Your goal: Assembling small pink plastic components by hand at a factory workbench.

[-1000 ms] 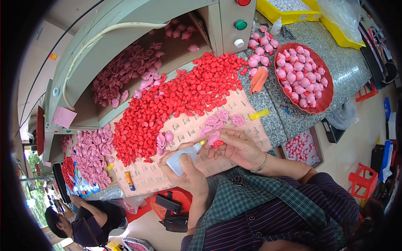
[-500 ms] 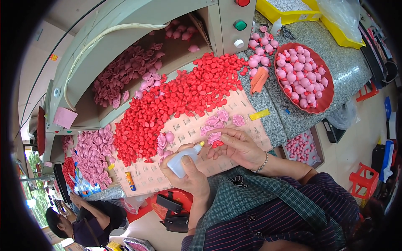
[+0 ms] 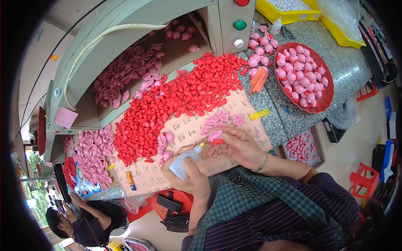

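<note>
My left hand [image 3: 191, 178] is wrapped round a translucent squeeze bottle [image 3: 181, 166] with a yellow tip. Between thumb and fingers, my right hand [image 3: 240, 146] pinches a small pink moulded piece [image 3: 215, 135] with red at its lower edge. The bottle's tip sits just left of that piece, apart from it. Beyond my right hand lie several loose pink moulded pieces [image 3: 222, 115] on the pink printed work sheet [image 3: 184, 136]. More pink pieces [image 3: 161, 140] and a pink ball-shaped part [image 3: 169, 136] lie beyond my left hand.
A long heap of red pieces [image 3: 146, 123] covers the sheet's far side, before a grey machine housing [image 3: 138, 25]. A red bowl [image 3: 331, 90] of pink-and-red parts stands right. An orange tube [image 3: 130, 181] lies left. A co-worker [image 3: 92, 221] is at lower left.
The bottle's tip has shifted very slightly, and its body leans a little lower. The pink piece in my right hand has risen a touch. Both grips stay the same.
</note>
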`<state>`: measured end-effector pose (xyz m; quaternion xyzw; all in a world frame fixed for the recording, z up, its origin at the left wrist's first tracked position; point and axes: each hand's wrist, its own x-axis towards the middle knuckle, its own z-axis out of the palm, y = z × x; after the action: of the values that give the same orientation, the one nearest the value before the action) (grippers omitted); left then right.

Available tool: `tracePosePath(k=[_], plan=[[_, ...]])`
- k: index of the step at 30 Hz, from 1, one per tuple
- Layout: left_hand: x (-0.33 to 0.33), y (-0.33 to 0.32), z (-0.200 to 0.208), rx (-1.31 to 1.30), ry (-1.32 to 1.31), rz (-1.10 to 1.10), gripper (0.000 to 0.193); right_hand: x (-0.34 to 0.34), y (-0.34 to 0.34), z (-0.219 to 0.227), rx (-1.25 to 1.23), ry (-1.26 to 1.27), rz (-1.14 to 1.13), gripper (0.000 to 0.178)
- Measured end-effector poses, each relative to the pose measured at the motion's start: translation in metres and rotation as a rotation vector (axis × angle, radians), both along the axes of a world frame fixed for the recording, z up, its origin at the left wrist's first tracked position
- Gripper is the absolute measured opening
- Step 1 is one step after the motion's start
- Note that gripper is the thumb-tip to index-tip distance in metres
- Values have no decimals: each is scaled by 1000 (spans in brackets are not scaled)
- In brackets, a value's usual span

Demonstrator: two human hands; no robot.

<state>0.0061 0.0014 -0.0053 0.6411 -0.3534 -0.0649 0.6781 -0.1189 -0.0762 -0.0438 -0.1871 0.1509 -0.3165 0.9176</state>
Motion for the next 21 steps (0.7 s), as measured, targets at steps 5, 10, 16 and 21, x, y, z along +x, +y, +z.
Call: tracePosePath(k=[5,10,16,21], plan=[[0,3,-2,1,-16,-3,25,-1,-1,-6,-49,7,6,36],[0,4,-2,38,-62,2,22,0,-1,-9,-51,16,-22,35],[-1,5,0,26,-60,-3,22,1,-1,-3,-54,35,-38,36],[-2,4,0,10,-67,-18,21,-1,-3,-2,-45,48,-31,37]])
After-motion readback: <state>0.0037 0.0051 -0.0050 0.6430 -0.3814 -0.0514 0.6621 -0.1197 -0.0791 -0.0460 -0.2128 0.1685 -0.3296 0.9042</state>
